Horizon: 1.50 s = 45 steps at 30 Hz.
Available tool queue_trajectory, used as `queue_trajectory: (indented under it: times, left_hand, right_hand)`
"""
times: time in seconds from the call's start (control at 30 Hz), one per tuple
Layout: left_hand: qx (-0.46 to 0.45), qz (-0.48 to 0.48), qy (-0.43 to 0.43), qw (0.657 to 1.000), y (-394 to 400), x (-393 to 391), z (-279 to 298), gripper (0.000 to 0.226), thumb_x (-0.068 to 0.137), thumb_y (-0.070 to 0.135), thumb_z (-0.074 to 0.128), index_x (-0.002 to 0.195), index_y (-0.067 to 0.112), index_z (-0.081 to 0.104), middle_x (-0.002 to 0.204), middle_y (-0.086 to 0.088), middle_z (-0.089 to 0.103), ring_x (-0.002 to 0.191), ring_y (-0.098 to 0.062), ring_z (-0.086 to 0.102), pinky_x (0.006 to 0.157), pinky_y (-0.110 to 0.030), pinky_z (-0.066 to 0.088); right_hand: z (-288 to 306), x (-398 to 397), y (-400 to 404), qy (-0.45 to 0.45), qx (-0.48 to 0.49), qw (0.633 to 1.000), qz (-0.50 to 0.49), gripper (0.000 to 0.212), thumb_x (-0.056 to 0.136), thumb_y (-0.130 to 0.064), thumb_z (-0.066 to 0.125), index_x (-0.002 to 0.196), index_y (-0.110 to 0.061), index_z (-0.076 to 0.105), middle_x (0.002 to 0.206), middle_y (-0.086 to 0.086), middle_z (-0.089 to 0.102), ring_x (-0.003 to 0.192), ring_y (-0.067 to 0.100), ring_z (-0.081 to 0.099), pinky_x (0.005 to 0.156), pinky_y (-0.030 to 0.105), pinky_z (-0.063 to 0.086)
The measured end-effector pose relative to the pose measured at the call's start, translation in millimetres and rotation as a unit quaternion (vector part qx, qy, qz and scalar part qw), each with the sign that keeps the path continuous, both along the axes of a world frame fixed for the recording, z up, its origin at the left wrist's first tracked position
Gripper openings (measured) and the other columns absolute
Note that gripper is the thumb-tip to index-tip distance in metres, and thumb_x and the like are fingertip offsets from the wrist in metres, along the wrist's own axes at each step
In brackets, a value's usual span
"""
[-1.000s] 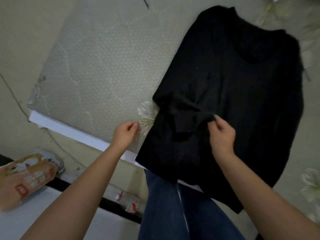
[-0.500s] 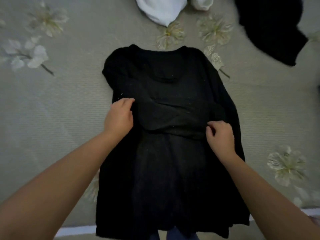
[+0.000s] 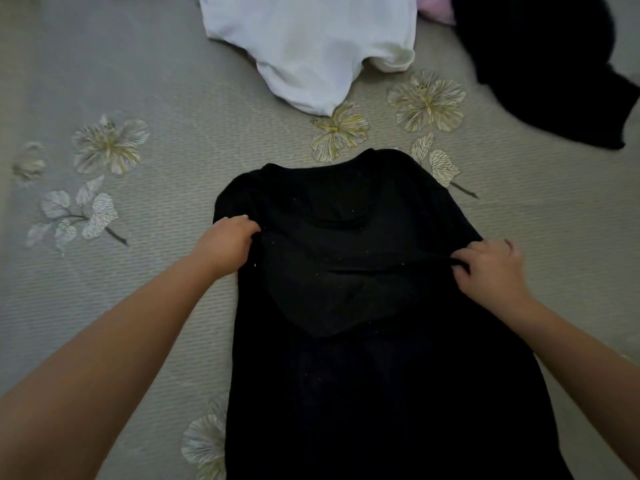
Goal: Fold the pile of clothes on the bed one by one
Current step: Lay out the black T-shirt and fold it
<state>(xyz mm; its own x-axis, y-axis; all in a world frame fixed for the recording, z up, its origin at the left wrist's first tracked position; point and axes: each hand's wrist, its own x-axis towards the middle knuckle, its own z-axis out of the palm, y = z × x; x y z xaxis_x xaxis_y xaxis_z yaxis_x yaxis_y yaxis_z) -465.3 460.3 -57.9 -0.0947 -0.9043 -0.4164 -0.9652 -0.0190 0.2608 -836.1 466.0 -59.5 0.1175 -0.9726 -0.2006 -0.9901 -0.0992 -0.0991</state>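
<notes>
A black long top (image 3: 363,358) lies flat on the bed, neck end away from me, with its sleeves folded in across the chest. My left hand (image 3: 227,242) grips the left edge of the top near the shoulder, fingers curled into the fabric. My right hand (image 3: 490,268) pinches the folded fabric at the right edge. Both hands are at about the same height on the garment.
The bed has a grey ribbed cover with printed flowers (image 3: 427,100). A white garment (image 3: 311,46) lies crumpled at the far middle, another black garment (image 3: 554,64) at the far right, and a bit of pink cloth (image 3: 434,6) between them.
My view swung from the bed's edge to straight over the top. The sleeves now lie folded in. Both hands moved outward to the garment's two side edges.
</notes>
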Motion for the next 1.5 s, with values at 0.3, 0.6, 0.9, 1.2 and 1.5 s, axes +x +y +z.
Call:
queue_trajectory:
  times: [0.3, 0.6, 0.9, 1.2, 1.5]
  left_hand:
    - [0.087, -0.025, 0.092, 0.992, -25.8, 31.3, 40.3, 0.016, 0.094, 0.017, 0.044, 0.104, 0.02, 0.056, 0.086, -0.003, 0.057, 0.084, -0.021, 0.057, 0.076, -0.023, 0.037]
    - [0.058, 0.092, 0.283, 0.953, -10.7, 43.9, 24.5, 0.023, 0.091, -0.002, 0.044, 0.083, 0.019, 0.05, 0.079, -0.001, 0.053, 0.079, -0.017, 0.054, 0.077, -0.027, 0.039]
    - [0.01, -0.111, -0.28, 0.954, -41.4, 86.5, 21.9, 0.022, 0.098, 0.026, 0.031, 0.111, 0.016, 0.045, 0.105, -0.004, 0.06, 0.1, -0.024, 0.055, 0.086, -0.033, 0.03]
    - [-0.198, -0.079, -0.056, 0.975, 26.9, 41.2, -17.2, 0.056, 0.066, 0.034, 0.078, 0.108, 0.0, 0.063, 0.112, -0.022, 0.061, 0.107, -0.035, 0.058, 0.092, -0.048, 0.043]
    - [-0.222, -0.164, 0.003, 0.961, 84.3, 49.3, -22.1, 0.018, 0.065, -0.001, 0.047, 0.081, 0.006, 0.052, 0.054, -0.013, 0.051, 0.041, -0.022, 0.048, 0.039, -0.022, 0.036]
  right_hand:
    - [19.0, -2.9, -47.3, -0.106, 0.096, 0.986, -0.083, 0.023, 0.086, -0.001, 0.053, 0.105, 0.004, 0.064, 0.101, 0.027, 0.065, 0.099, 0.038, 0.059, 0.081, 0.037, 0.042]
    - [23.6, 6.9, -59.0, -0.047, 0.101, 0.99, -0.082, 0.023, 0.087, -0.005, 0.05, 0.104, 0.003, 0.063, 0.102, 0.027, 0.064, 0.099, 0.039, 0.058, 0.081, 0.039, 0.044]
    - [35.3, 51.0, -77.5, -0.019, 0.132, 0.991, -0.003, 0.028, 0.09, -0.012, 0.052, 0.115, -0.002, 0.06, 0.109, 0.024, 0.064, 0.104, 0.037, 0.057, 0.086, 0.037, 0.042]
    - [6.3, 76.3, -95.6, 0.09, 0.124, 0.988, -0.019, 0.047, 0.088, -0.023, 0.054, 0.131, -0.008, 0.041, 0.124, 0.021, 0.051, 0.116, 0.035, 0.049, 0.095, 0.046, 0.039]
    - [-9.7, 66.6, -76.6, 0.068, 0.049, 0.994, -0.076, 0.05, 0.087, -0.017, 0.057, 0.133, -0.004, 0.04, 0.128, 0.028, 0.046, 0.118, 0.041, 0.042, 0.099, 0.048, 0.028]
